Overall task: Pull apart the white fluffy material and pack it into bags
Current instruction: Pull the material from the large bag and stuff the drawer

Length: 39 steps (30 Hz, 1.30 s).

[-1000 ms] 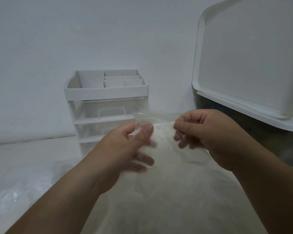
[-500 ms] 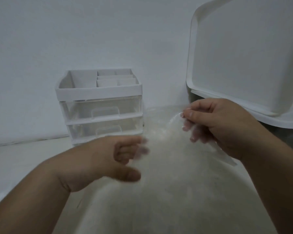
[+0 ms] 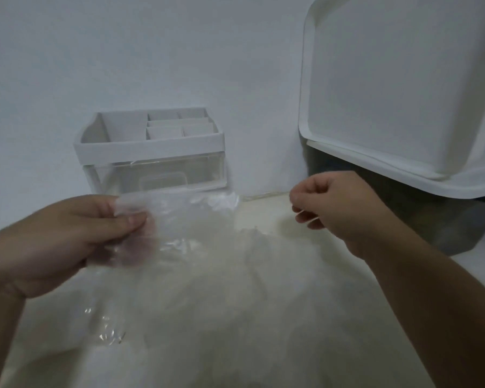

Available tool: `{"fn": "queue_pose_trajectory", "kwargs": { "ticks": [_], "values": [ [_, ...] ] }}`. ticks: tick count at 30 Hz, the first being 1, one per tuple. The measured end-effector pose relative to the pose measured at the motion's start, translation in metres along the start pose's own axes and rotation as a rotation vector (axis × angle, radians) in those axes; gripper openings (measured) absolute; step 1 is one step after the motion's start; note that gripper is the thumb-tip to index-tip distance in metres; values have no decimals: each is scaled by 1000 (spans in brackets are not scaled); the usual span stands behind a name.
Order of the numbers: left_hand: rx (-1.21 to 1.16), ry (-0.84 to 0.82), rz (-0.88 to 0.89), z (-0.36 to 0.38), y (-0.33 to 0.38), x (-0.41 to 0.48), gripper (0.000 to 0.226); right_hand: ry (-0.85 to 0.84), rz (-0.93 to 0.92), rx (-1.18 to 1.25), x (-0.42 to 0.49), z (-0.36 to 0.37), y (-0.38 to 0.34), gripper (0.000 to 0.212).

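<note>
White fluffy material [image 3: 235, 317], is that one heap or several?

One heap, as far as I can see from here. It lies on the pale tabletop [image 3: 266, 217] right in front of the person, between the two forearms.

And bags?

One thin clear plastic bag [image 3: 185, 219]. It hangs in front of the heap's far left part, so the fluff shows through it. I can't tell whether any of it is inside.

Who has hold of it?

The left hand [image 3: 76, 233] pinches the bag's upper left corner between thumb and fingers. The right hand [image 3: 336, 211] is off to the right, apart from the bag, fingers curled in. Whether they nip anything, I can't make out.

What's behind?

One white plastic desk organiser [image 3: 151, 147] against the wall, with one clear drawer [image 3: 163, 175] showing. To the right, one white rectangular lid [image 3: 389, 93] is tilted up over one dark bin [image 3: 403, 214].
</note>
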<state>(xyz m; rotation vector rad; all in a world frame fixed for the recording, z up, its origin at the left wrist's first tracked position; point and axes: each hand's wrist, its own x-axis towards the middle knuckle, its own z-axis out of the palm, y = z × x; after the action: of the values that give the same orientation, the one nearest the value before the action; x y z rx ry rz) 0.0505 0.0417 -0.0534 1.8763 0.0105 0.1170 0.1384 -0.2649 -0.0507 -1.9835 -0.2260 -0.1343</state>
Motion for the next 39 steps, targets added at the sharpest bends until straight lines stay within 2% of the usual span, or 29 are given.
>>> {"fn": "queue_pose_trajectory", "kwargs": {
  "ticks": [2,3,4,6,8,11,14,16,19,22,26,31,34,39],
  "values": [
    [42,0,-31,-8,-10,0,70,-37,38,-165,8,9,18,10],
    [47,-41,-41,-8,-14,-1,74,-62,55,-277,12,13,27,9],
    [52,-102,-46,-5,-16,0,74,-87,73,-405,15,17,36,6],
    [73,-219,-32,7,-17,3,64,-97,99,-604,20,21,53,15],
    [125,-271,18,28,-11,5,53,-60,144,-662,23,20,63,25],
    [191,-308,94,67,-8,6,42,-19,215,-638,25,19,68,31],
    [384,-353,108,90,-19,12,17,-35,226,-582,26,22,69,31],
    [490,-364,67,99,-28,14,30,-50,217,-551,26,23,68,29],
    [516,-346,-10,107,-32,12,33,-53,220,-447,27,22,67,27],
    [514,-332,-24,109,-34,13,31,-35,187,-347,26,22,66,5],
    [511,-325,-18,108,-34,13,33,-30,88,-303,24,22,64,24],
    [510,-342,-52,106,-31,11,30,-72,-32,-249,19,14,48,20],
    [516,-272,-24,104,-29,12,23,-103,-91,-227,14,8,34,20],
    [545,-21,75,107,-35,17,16,-227,-73,-136,9,2,25,14]
  ]
}}
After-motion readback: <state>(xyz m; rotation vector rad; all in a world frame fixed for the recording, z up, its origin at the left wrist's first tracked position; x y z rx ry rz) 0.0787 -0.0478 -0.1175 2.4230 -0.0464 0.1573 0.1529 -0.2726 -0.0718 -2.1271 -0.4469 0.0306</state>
